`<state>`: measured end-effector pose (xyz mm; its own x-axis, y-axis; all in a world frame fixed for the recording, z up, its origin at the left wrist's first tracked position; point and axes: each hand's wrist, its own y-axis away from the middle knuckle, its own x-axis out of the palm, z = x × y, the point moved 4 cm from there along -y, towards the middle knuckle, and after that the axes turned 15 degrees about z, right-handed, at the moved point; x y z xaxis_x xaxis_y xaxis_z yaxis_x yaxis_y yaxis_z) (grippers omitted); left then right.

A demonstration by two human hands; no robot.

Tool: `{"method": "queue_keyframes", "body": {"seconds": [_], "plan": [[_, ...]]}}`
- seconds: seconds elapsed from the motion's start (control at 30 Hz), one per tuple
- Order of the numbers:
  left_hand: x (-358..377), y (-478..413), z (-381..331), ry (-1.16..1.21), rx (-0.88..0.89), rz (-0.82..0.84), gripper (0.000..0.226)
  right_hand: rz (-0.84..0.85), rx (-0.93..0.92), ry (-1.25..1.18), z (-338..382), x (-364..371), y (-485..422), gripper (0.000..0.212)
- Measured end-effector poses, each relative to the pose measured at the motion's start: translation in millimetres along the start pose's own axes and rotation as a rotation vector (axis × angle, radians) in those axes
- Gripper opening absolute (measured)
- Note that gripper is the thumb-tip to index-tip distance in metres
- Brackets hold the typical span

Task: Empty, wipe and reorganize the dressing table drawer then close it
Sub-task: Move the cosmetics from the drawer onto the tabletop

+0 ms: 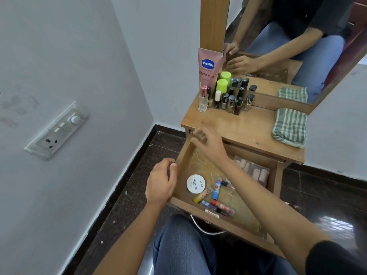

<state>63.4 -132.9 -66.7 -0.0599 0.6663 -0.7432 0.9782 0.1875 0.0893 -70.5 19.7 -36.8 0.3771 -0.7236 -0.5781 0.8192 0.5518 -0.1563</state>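
Drawer (pixel 183 153) is pulled right out under the worktop (pixel 238 126), over the person's knees. L hand (pixel 160 181) grips the drawer's left wall, thumb inside, fingers curled over the rim. R hand (pixel 206 141) reaches across to the far-left corner, fingers spread and loose; it's blurred, nothing seen in it.

Drawer isn't empty: white jar (pixel 196 184) marked "nail polish" near the front left, a heap of lip-balm tubes (pixel 215 197) just beside it, and a clear pack (pixel 252 171) of pale items at the far right.

On the worktop: checked cloth (pixel 290 127) folded at the right; by the mirror at the back left a Vaseline tube (pixel 208 68), green-capped bottle (pixel 222 86), perfume bottle (pixel 203 100) and approx. a dozen nail polish bottles (pixel 232 102) in a tight cluster.
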Motion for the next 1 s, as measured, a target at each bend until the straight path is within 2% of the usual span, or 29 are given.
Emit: {"method": "queue_keyframes", "body": {"seconds": [0.1,0.17,0.23,0.3,0.5,0.63,0.83,1.0], "plan": [[-0.4,0.8,0.1,0.001,0.003,0.003,0.023,0.380,0.078,0.182,-6.2,23.8,34.4,0.025],[-1.0,1.2,-0.4,0.002,0.005,0.001,0.023,0.576,0.178,0.313,-13.1,39.2,53.4,0.048],[-1.5,1.1,-1.0,0.006,0.007,-0.001,0.022,0.711,0.272,0.457,-21.0,54.9,68.6,0.071],[-1.1,1.2,-1.1,0.010,0.008,-0.003,0.022,0.751,0.302,0.594,-26.6,68.5,78.5,0.078],[-0.5,2.4,-0.6,0.014,0.007,0.003,0.023,0.702,0.298,0.651,-22.3,80.9,82.4,0.062],[0.0,1.6,0.8,0.011,0.009,0.000,0.022,0.653,0.290,0.577,-11.5,69.0,77.3,0.065],[0.1,0.9,0.5,0.004,0.012,0.005,0.022,0.310,0.171,0.375,26.1,-2.3,29.4,0.071],[-2.7,3.8,-2.3,0.018,0.009,0.000,0.019,0.177,0.172,0.341,19.0,-32.1,-25.7,0.064]]}}
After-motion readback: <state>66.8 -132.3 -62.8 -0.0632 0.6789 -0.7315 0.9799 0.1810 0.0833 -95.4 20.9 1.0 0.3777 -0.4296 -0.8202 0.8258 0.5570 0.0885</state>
